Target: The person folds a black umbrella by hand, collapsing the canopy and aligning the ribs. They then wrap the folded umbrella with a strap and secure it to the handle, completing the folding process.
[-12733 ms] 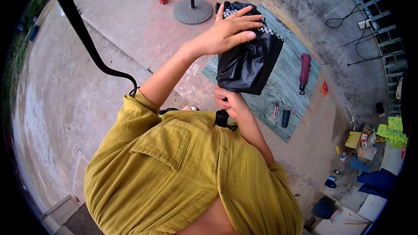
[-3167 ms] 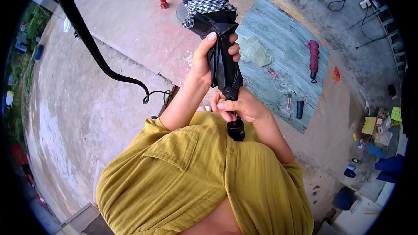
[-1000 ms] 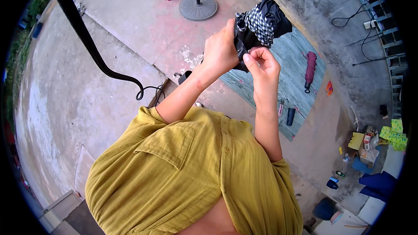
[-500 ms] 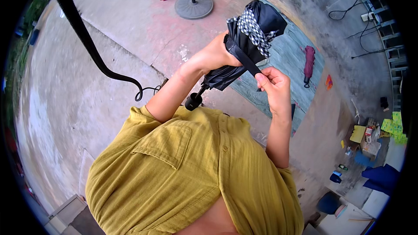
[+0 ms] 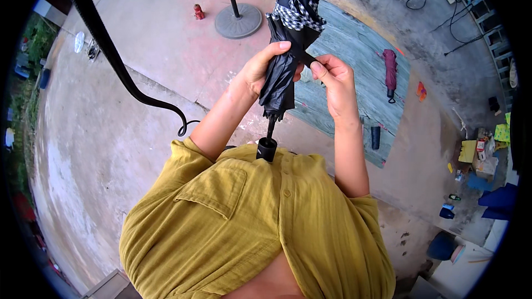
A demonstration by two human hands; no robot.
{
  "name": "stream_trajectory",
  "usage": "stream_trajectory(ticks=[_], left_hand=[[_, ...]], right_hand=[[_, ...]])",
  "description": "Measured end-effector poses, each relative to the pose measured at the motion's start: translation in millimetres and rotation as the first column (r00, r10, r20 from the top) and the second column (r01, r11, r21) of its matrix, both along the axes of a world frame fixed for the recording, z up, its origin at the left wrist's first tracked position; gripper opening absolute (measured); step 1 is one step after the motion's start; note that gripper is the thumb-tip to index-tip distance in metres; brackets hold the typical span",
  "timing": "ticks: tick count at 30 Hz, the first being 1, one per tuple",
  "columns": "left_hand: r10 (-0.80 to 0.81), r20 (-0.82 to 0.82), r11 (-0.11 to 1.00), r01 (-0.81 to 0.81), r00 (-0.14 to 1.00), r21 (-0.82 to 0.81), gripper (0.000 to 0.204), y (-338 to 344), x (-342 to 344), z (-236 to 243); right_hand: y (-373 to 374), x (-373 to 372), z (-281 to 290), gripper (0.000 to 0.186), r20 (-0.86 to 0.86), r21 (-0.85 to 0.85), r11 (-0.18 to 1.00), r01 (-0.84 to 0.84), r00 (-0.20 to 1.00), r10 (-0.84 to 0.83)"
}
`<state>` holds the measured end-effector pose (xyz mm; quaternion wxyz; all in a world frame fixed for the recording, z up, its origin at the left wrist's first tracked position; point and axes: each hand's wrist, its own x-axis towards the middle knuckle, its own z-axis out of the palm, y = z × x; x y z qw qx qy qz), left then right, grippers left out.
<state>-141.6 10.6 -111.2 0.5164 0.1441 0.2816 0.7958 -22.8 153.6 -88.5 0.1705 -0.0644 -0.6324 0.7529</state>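
Note:
A folded black umbrella (image 5: pixel 279 86) with a black-and-white checked trim stands nearly upright before my chest, its black handle (image 5: pixel 266 149) pointing down at my shirt. Around its middle my left hand (image 5: pixel 266 66) is closed, thumb on the front and fingertips showing at the far side. A black strap (image 5: pixel 302 54) runs across the umbrella. Between thumb and fingers, my right hand (image 5: pixel 332 77) pinches the strap's end and holds it out to the right. The cloth folds are loosely gathered, and a short length of shaft shows above the handle.
Beyond my right hand lies a blue-green wood-patterned mat (image 5: pixel 354 44) bearing a maroon folded umbrella (image 5: pixel 390 72) and a dark cylinder (image 5: pixel 376 137). A fan on a round grey base (image 5: pixel 238 21) stands ahead, near a small red object (image 5: pixel 198 12). Cables and assorted items lie at right.
The black umbrella has swung from a rightward tilt to nearly upright and shifted left. My right hand has moved slightly up and left, still pinching the strap.

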Motion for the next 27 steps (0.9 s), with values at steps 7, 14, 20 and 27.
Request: stream_trajectory(ticks=[7, 14, 20, 27], left_hand=[[0.014, 0.079, 0.999, -0.016, 0.997, 0.027, 0.037, -4, 5, -5], [-0.006, 0.236, 0.955, -0.065, 0.972, 0.291, 0.042, -6, -9, 10], [-0.15, 0.274, 0.889, 0.008, 0.95, 0.458, 0.048, 11, 4, 5], [0.197, -0.133, 0.977, -0.183, 0.971, 0.111, 0.059, -1, 5, 3]], right_hand=[[18, 3, 3, 0.011, 0.016, 0.123, 0.991, 0.044, 0.999, -0.046], [-18, 21, -48, 0.041, 0.04, -0.503, 0.831, -0.238, 0.954, 0.298], [-68, 17, -40, 0.046, -0.276, -0.74, 0.284, -0.609, 0.661, 0.698], [-55, 18, -37, 0.015, 0.234, -0.547, 0.758, -0.355, 0.805, 0.546]])
